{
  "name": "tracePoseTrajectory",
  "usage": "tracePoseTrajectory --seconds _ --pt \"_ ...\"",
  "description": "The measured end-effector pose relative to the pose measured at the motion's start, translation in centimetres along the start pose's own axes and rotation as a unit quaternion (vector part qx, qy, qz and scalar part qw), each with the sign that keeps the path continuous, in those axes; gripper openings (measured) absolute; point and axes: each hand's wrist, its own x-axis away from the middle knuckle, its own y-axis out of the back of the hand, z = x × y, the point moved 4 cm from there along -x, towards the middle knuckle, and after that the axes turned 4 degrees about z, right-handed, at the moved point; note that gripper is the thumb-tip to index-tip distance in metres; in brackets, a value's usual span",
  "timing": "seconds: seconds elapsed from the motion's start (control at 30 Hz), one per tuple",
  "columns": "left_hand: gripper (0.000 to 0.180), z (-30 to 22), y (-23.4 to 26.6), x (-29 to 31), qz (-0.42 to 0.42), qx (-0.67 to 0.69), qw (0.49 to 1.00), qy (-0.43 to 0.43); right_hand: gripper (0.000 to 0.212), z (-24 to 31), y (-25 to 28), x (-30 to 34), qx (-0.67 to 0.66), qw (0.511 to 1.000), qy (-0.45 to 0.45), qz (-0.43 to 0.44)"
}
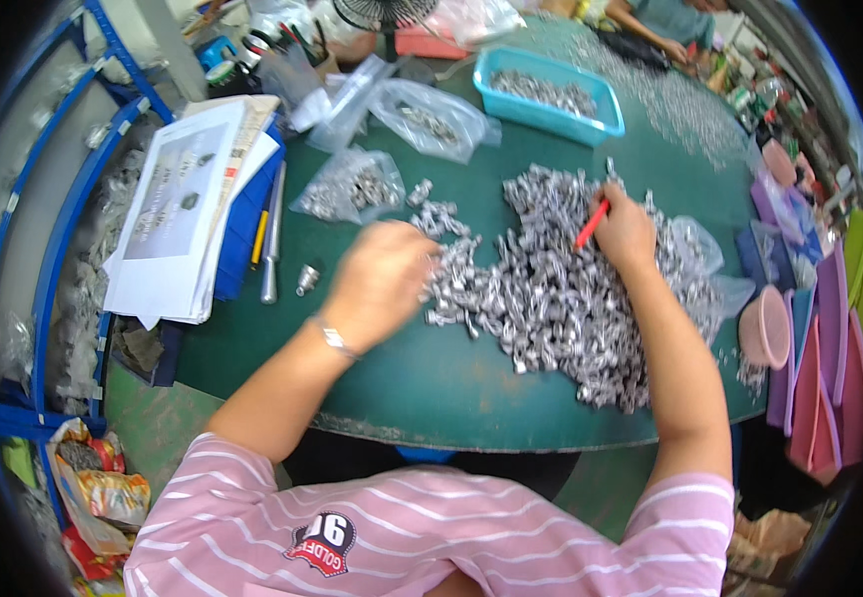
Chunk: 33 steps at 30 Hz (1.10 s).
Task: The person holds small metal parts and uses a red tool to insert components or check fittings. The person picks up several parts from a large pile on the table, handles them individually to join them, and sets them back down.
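Observation:
A large heap of small silver metal parts [561,308] is spread over the green table; their exact kind is too small to make out. My right hand [624,231] is over the upper right of the heap, closed around a slim red stick-like tool [592,225], one end of which points toward me. At the heap's left edge is my left hand [382,279], blurred by motion, so its fingers cannot be read. Beyond it lies a clear plastic bag [352,187] of similar parts. A single larger metal piece [307,280] sits apart to its left.
A turquoise basket [551,97] holding metal parts stands at the back. Papers [178,209], a yellow pencil-like stick [259,239] and a metal rod [272,234] lie left. A pink bowl [765,326] and colourful bins [830,328] line the right. Another person's hand [674,50] shows far right.

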Motion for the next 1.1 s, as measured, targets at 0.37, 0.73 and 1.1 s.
tracePoseTrajectory --seconds 0.37,0.73,1.1 --pt "0.012 -0.9 -12.0 -6.2 0.258 -0.02 0.953 0.156 0.014 1.3 0.7 0.4 -0.001 1.0 -0.011 0.009" --pt "0.012 0.1 -11.2 -3.2 0.279 0.006 0.957 0.078 0.019 0.8 0.1 0.0 0.004 1.0 -0.02 0.023" --pt "0.05 8.2 -8.3 -2.0 0.119 -0.029 0.976 0.182 0.018 1.1 0.1 -0.4 0.008 0.999 -0.027 0.028"
